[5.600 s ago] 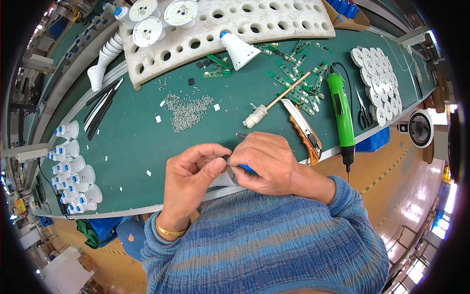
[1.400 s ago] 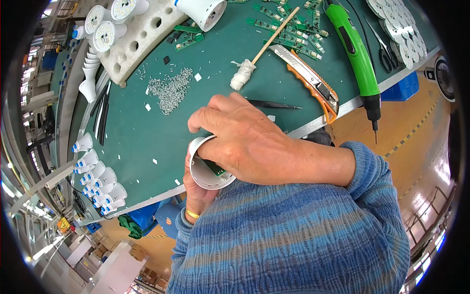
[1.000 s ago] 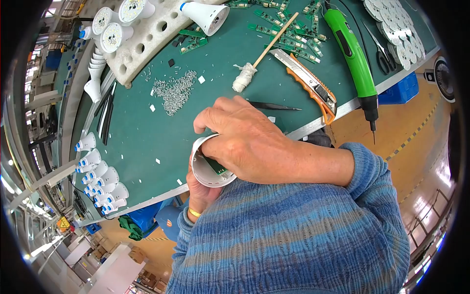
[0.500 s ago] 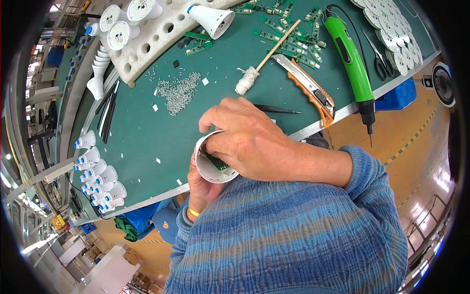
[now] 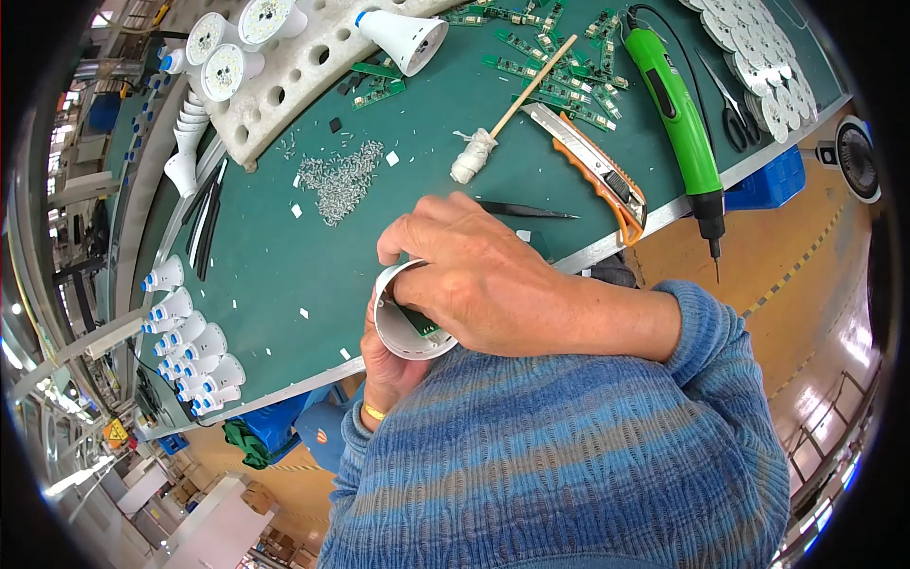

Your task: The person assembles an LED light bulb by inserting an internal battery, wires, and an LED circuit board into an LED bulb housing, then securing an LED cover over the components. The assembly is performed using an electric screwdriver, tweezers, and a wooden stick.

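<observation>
A white lamp housing (image 5: 409, 343) is held above the table's front edge, its open end facing up. My left hand (image 5: 383, 365) is wrapped round its lower left side, fingers partly hidden behind it. Over the opening, my right hand (image 5: 464, 270) has fingers reaching inside. A green circuit board (image 5: 422, 323) shows within the housing, touching or beside those fingers; the fingertips are hidden. Black tweezers (image 5: 526, 210) lie just beyond my right hand. A pile of small screws (image 5: 340, 182) rests farther back on the green table (image 5: 275, 237).
An orange cutter (image 5: 597, 171), a wrapped stick (image 5: 474, 155), a green electric screwdriver (image 5: 675, 114) and scissors (image 5: 735, 114) lie to the right. Circuit boards (image 5: 569, 85) are scattered at the back. More housings (image 5: 204, 356) stand left, beside a foam tray (image 5: 248, 133). White discs (image 5: 758, 57) are stacked at back right.
Both hands and the housing have shifted very slightly in view. The right fingers remain inside the opening, and the left hand still holds the housing.
</observation>
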